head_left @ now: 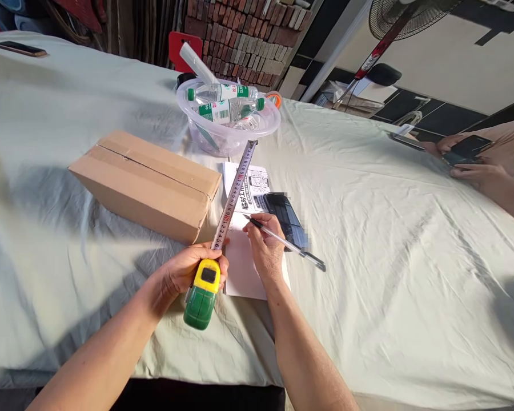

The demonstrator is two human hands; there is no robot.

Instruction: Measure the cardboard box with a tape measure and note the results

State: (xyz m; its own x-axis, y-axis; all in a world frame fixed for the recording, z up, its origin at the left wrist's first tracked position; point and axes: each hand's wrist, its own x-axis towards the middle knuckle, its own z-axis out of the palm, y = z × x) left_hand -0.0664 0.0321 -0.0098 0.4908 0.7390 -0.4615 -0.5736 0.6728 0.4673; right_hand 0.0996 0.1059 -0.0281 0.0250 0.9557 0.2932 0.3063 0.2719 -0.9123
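Note:
My left hand [192,264] is closed around a green and yellow tape measure [203,297], its blade pulled out and slanting up across a notebook to near the plastic basin. Between the fingers of my right hand [266,245] is a pen [289,244], with its tip pointing up-left over the page. The open notebook [248,274] lies under that hand, its upper page printed with black drawings and characters. A dark phone [286,220] rests at the notebook's right edge, partly hidden by my right hand. Left of the blade sits a closed cardboard box [148,185].
A clear basin [223,140] with several plastic bottles [223,92] stands behind the notebook on the cloth-covered table [389,274]. Another phone [21,49] lies at far left. At right, another person's hands [480,160] hold a phone. A fan [402,23] stands behind.

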